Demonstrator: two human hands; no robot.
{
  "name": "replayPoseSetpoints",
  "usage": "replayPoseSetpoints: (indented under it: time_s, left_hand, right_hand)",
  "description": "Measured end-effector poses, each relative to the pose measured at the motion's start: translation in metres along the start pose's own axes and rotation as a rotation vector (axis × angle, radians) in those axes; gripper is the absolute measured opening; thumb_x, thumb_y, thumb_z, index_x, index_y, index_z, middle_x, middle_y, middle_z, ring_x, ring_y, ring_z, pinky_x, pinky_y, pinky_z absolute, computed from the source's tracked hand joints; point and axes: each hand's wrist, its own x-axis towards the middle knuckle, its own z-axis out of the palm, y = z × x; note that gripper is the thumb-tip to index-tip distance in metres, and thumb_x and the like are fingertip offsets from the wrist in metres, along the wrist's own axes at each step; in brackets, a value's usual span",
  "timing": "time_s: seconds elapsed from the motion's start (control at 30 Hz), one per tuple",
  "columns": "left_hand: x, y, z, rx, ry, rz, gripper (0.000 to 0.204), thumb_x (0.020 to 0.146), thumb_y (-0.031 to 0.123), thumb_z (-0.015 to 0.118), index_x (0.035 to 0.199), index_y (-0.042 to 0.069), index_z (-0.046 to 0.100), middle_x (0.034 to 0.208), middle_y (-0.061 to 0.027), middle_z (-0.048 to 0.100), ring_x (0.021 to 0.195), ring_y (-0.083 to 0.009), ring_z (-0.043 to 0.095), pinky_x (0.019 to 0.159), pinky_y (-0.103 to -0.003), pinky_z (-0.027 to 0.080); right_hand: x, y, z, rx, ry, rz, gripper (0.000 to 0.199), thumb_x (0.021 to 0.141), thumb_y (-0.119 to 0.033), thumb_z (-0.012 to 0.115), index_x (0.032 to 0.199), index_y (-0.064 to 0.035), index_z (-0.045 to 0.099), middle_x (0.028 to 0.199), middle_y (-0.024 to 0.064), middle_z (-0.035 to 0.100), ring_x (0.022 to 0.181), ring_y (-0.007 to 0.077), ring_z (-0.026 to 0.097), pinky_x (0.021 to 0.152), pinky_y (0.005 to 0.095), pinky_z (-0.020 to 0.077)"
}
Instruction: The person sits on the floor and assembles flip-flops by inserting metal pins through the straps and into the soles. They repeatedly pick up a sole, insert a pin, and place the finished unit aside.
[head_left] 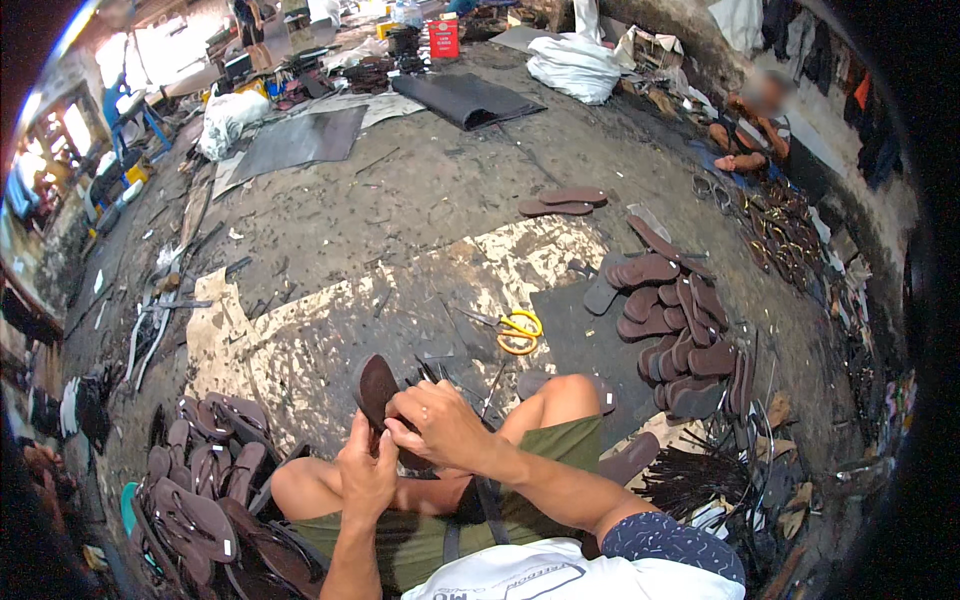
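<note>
Lower centre of the frame: both hands are working together on one brown sandal sole (pixel 377 388), which is standing tilted just above the person's knees. The left hand (pixel 366 478) is gripping the sole from below, fingers closed around its lower end. The right hand (pixel 440 425) is lying over the sole's right edge, fingers curled and pressing against it; the two hands are touching each other. Whether a strap is being pinched between the fingers cannot be told.

To the right of centre, yellow-handled scissors (pixel 515 330) are lying on the concrete floor (pixel 420 200), apart from the hands. Further right, a pile of bare brown soles (pixel 680 330) is resting on a dark mat. In the lower left, a heap of finished sandals with straps (pixel 210 480) is lying beside the person's left leg. In the lower right, a bundle of black straps (pixel 700 480) is lying on the floor. In the upper right, another person (pixel 755 130) is sitting by the wall.
</note>
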Motion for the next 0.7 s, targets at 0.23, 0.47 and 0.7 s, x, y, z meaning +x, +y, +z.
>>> replayPoseSetpoints:
  time_s: [0.23, 0.47, 0.7]
  left_hand:
    - [0.011, 0.002, 0.009, 0.024, 0.081, 0.041, 0.047, 0.096, 0.005, 0.062, 0.140, -0.007, 0.052, 0.111, -0.0224, 0.072, 0.097, -0.0243, 0.071, 0.085, -0.037, 0.056]
    - [0.018, -0.014, 0.009, -0.277, 0.004, -0.107, 0.052, 0.097, 0.000, 0.061, 0.146, -0.007, 0.044, 0.124, -0.0140, 0.067, 0.113, -0.0182, 0.064, 0.098, -0.031, 0.052]
    - [0.015, -0.022, 0.008, -0.577, -0.030, -0.202, 0.055, 0.098, -0.006, 0.057, 0.151, -0.007, 0.040, 0.135, -0.0117, 0.062, 0.121, -0.0160, 0.061, 0.102, -0.028, 0.050]
  right_hand:
    - [0.009, 0.003, -0.002, 0.013, 0.060, 0.075, 0.017, 0.087, -0.019, 0.075, 0.093, -0.0060, 0.066, 0.083, 0.0084, 0.065, 0.081, 0.0294, 0.064, 0.074, 0.0416, 0.0455]
    - [-0.006, 0.012, 0.006, 0.162, 0.035, 0.100, 0.023, 0.086, -0.013, 0.070, 0.109, -0.0089, 0.072, 0.094, 0.0123, 0.066, 0.089, 0.0322, 0.067, 0.078, 0.0441, 0.0522]
    - [0.004, 0.004, -0.003, 0.291, 0.008, 0.314, 0.020, 0.089, -0.016, 0.073, 0.104, -0.0037, 0.068, 0.094, 0.0135, 0.070, 0.086, 0.0339, 0.070, 0.075, 0.0421, 0.0554]
